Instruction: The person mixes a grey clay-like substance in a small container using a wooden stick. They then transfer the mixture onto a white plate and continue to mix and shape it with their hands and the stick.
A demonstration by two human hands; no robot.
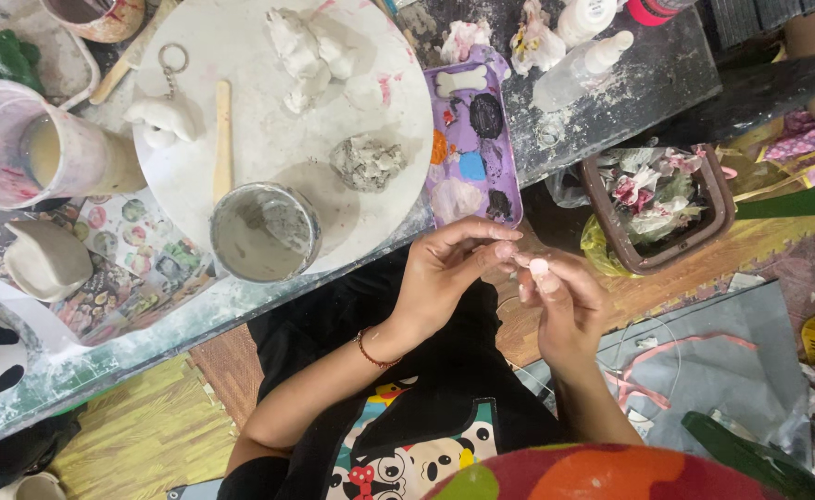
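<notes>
My left hand and my right hand meet just below the table edge, fingertips pinched together on a tiny pale bit of clay. It is too small to make out its shape. A red bracelet rings my left wrist. Above the hands lies a purple paint palette with dabs of orange, blue, black and white. A round white board holds pale clay lumps, a grey clay lump, a wooden stick and a small white figure on a keyring.
A grey cup of slurry stands at the board's near edge. A paint-stained cup is at left, squeeze bottles at the back. A brown bin of crumpled tissue sits on the floor at right.
</notes>
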